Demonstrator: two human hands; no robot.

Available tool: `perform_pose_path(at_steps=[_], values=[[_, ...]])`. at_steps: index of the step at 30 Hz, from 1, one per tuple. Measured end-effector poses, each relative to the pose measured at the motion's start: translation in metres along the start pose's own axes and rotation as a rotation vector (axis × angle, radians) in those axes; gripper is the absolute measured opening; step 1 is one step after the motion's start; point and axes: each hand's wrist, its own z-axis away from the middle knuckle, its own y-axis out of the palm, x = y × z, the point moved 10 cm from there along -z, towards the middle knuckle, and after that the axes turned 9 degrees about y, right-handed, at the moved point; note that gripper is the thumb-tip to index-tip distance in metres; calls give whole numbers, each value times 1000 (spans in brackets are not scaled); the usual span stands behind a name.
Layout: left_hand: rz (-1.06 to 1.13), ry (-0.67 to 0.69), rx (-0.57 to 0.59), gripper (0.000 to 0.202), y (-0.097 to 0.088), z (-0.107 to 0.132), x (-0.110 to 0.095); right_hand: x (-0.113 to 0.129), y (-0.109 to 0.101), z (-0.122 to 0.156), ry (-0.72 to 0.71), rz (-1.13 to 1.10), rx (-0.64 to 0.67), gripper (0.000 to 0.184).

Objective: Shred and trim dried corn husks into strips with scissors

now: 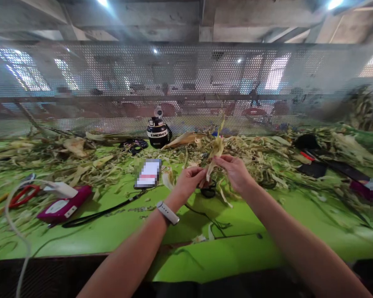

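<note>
Both my hands are raised over the green table (242,215), pinching a pale yellow-green corn husk strip (216,149) that stands upright between them. My left hand (189,182), with a white band on its wrist, grips the strip's lower end. My right hand (234,171) pinches the strip a little higher, fingers closed on it. Black scissors (209,191) lie on the table just below the hands. Dry husk scraps (261,157) are heaped right behind.
A phone (148,173) lies left of my hands, a black bottle (157,131) behind it. At the left are a magenta power bank (65,205) with white cable and red-handled scissors (24,195). Dark tools (313,167) lie at the right. A perforated metal screen (186,82) closes the back.
</note>
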Motion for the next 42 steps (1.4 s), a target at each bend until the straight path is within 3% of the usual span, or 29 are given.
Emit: perform_pose_path(at_steps=[5,11,16,26,31,42], values=[[108,-136,114,40,11,7,7,7,-14,-4,-11,-27,-49,21],[112,-103,-13,36,-2,4,5,-6,16,5,98,125,138,23],[80,-93,3,32,1,5,3,-4,8,4,42,121,34,24],[100,-152,68,28,10,8,8,5,1,4,-48,195,-57,24],[27,-134,78,36,8,8,10,4,4,5,-68,212,-49,21],[160,-246,47,31,5,10,17,6,9,8,-36,93,14,22]])
